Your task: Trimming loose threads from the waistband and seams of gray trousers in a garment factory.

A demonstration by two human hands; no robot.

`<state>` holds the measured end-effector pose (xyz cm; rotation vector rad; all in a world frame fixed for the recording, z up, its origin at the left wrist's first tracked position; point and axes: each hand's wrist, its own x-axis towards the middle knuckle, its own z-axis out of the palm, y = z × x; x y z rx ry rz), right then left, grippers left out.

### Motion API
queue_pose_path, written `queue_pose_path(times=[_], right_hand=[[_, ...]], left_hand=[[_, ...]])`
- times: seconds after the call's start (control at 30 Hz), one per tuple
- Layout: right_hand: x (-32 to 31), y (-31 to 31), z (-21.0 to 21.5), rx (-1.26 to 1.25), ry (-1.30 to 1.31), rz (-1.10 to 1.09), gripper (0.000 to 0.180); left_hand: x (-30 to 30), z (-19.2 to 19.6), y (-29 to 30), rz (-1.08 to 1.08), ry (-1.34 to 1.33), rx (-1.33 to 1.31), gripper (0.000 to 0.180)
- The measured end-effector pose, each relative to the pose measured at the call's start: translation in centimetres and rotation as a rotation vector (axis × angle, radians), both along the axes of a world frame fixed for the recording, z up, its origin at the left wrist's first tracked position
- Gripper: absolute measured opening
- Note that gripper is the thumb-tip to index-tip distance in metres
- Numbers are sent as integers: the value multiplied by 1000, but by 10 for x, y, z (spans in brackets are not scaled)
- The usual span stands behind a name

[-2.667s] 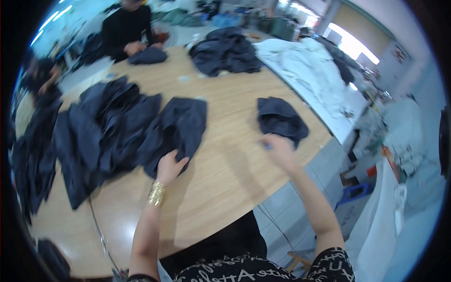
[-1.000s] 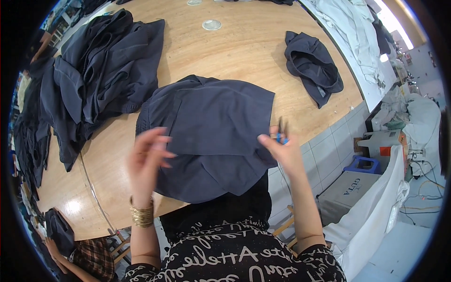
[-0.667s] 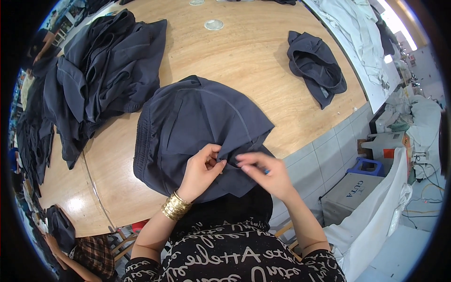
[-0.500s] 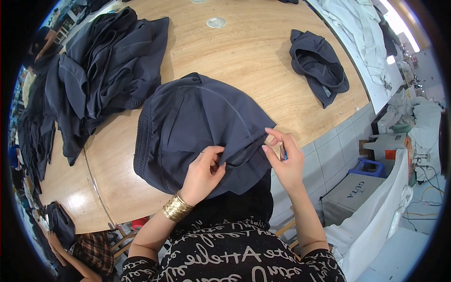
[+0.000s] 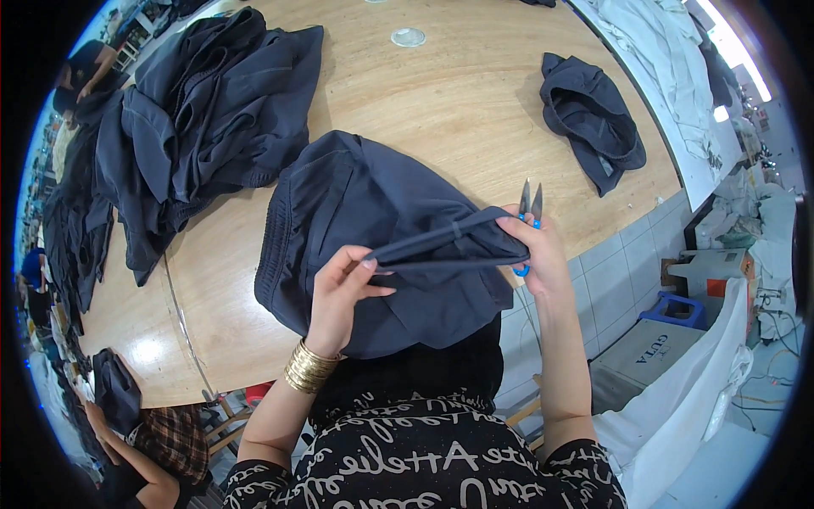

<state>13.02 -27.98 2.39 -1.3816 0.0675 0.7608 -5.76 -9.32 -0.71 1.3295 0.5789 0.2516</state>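
Observation:
Dark grey shorts [image 5: 381, 204] with a gathered elastic waistband lie on the table in front of me, the waistband to the left. My left hand [image 5: 343, 284] pinches one end of a leg opening between thumb and finger. At the other end, my right hand [image 5: 543, 250] grips the hem, so the opening is drawn out between both hands, lifted a little. Small blue-handled thread snips [image 5: 530, 204] are tucked in the right hand too, their pointed blades apart and directed away from me. The right hand's lower fingers are partly hidden by cloth.
A heap of dark garments [image 5: 203, 119] covers the table's far left. Another dark crumpled garment [image 5: 593, 119] lies at the far right. A co-worker's arm [image 5: 127, 450] handles dark cloth at the lower left. Grey box [image 5: 644, 348] and blue stool [image 5: 678, 310] stand beyond the right edge.
Both hands have raised the leg opening and stretched it, the left hand shifting left and the right hand right and slightly up. The snips' blades now show above the right hand.

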Motion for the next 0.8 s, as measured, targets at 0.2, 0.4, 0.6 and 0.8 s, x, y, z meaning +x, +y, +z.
queue_pose_path(times=[0.2,0.4,0.6,0.8], right_hand=[[4,0,-15,225,170,59,17],[-9,8,0,96,40,-12,18],[-17,-2,5,63,-62,53,14],[-30,-8,3,-136,-357,74,14]], left_hand=[[11,12,9,87,-99,-770,18],[2,11,9,44,-160,-408,17],[-9,2,12,-30,-148,-198,17],[-16,7,6,-206,-124,181,40]])
